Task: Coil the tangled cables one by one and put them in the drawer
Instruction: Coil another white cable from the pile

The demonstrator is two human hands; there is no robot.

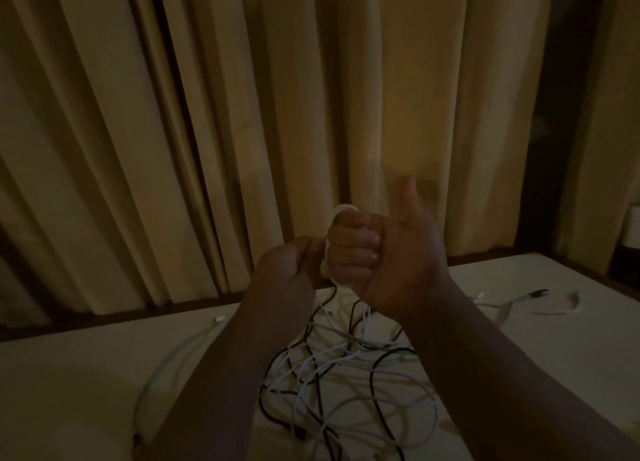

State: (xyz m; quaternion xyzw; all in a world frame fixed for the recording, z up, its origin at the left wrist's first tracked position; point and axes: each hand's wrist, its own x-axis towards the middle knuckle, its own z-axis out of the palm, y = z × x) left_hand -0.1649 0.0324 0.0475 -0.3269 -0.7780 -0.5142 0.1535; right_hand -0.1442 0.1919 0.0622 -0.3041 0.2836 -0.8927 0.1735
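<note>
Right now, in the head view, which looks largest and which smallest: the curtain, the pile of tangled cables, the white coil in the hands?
1. curtain: fills most of the picture.
2. pile of tangled cables: spread below the hands.
3. white coil: wound round the fingers of the right hand; only small arcs show.
</note>
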